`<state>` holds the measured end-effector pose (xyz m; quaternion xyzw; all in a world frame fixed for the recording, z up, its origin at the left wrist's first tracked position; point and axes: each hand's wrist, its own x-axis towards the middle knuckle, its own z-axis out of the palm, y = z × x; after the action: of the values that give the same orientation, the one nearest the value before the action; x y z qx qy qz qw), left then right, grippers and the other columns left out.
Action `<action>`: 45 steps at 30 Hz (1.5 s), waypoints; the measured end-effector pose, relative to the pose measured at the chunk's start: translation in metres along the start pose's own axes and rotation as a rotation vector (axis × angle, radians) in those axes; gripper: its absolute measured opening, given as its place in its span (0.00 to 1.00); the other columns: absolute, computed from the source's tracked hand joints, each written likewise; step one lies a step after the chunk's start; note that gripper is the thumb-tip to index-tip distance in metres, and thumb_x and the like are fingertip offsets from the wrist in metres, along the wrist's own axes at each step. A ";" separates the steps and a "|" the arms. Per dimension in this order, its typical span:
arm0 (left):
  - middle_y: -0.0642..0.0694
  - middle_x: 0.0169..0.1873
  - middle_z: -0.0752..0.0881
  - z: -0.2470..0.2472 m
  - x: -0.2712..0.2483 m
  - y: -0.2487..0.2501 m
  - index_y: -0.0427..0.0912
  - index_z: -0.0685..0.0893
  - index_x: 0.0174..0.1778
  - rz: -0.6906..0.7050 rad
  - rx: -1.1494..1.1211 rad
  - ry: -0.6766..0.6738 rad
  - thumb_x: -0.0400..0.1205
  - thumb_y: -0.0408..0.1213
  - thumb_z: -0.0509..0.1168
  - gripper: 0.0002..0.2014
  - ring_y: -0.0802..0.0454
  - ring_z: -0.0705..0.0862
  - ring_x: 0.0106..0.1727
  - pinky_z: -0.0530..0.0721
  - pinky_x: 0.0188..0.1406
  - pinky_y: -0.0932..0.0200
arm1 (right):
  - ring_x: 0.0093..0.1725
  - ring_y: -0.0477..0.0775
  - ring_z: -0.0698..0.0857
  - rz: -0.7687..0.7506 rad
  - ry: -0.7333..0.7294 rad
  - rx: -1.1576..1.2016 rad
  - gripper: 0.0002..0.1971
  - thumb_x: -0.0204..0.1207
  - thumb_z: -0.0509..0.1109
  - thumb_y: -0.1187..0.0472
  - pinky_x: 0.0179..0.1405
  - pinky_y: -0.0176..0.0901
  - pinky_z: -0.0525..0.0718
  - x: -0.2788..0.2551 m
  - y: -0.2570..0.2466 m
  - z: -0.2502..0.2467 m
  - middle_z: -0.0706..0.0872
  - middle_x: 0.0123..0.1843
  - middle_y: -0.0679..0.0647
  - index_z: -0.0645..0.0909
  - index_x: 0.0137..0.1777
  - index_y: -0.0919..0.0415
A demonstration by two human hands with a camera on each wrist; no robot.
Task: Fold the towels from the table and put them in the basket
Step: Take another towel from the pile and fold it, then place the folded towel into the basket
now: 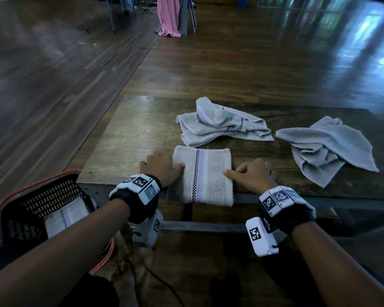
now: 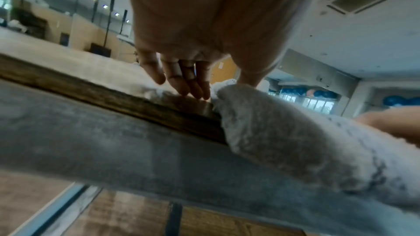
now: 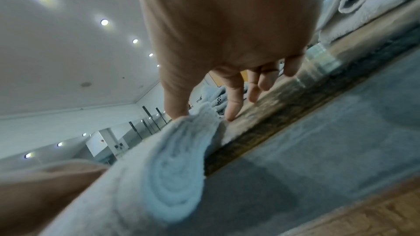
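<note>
A folded beige towel (image 1: 203, 176) with a checkered stripe lies at the front of the wooden table (image 1: 131, 138), its near end hanging over the edge. My left hand (image 1: 161, 166) rests flat on the table at the towel's left side, thumb on top of the towel (image 2: 284, 132). On the right side my right hand (image 1: 252, 173) does the same, thumb pressing the towel (image 3: 181, 150) and fingers (image 3: 233, 107) touching the wood. Two crumpled grey towels lie further back, one in the middle (image 1: 222, 125) and one to the right (image 1: 326, 147). The black basket (image 1: 31, 222) stands low at my left with a folded towel (image 1: 67, 216) inside.
The basket sits below table height beside the table's front left corner. A metal frame bar (image 1: 208, 227) runs under the table's front edge. A dark cable (image 1: 155, 282) trails on the floor. Pink cloth (image 1: 167, 16) hangs far behind the table.
</note>
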<state>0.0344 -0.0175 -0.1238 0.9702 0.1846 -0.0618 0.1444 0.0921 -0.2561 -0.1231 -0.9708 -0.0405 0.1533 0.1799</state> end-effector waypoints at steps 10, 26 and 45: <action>0.48 0.20 0.73 -0.007 -0.035 0.005 0.42 0.70 0.21 0.014 -0.563 -0.135 0.80 0.38 0.63 0.19 0.53 0.72 0.23 0.68 0.23 0.61 | 0.76 0.68 0.60 0.098 -0.086 0.091 0.22 0.69 0.64 0.37 0.71 0.65 0.58 -0.018 -0.018 0.014 0.70 0.74 0.62 0.75 0.28 0.55; 0.40 0.62 0.78 0.032 -0.226 -0.059 0.35 0.70 0.72 -0.062 -1.144 -0.264 0.82 0.22 0.59 0.22 0.48 0.76 0.61 0.76 0.57 0.55 | 0.61 0.58 0.84 -0.107 -0.406 0.862 0.28 0.71 0.75 0.66 0.61 0.61 0.83 -0.177 0.018 0.067 0.82 0.67 0.62 0.73 0.71 0.62; 0.49 0.37 0.82 0.023 -0.280 -0.259 0.48 0.79 0.42 -0.734 -1.446 0.141 0.81 0.28 0.59 0.09 0.53 0.82 0.34 0.80 0.24 0.66 | 0.56 0.59 0.84 -0.514 -0.690 0.347 0.19 0.81 0.65 0.58 0.55 0.51 0.82 -0.172 -0.221 0.195 0.84 0.63 0.65 0.75 0.67 0.68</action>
<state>-0.3230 0.1107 -0.1634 0.5161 0.4938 0.0906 0.6940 -0.1373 -0.0079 -0.1678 -0.7769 -0.3111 0.4225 0.3479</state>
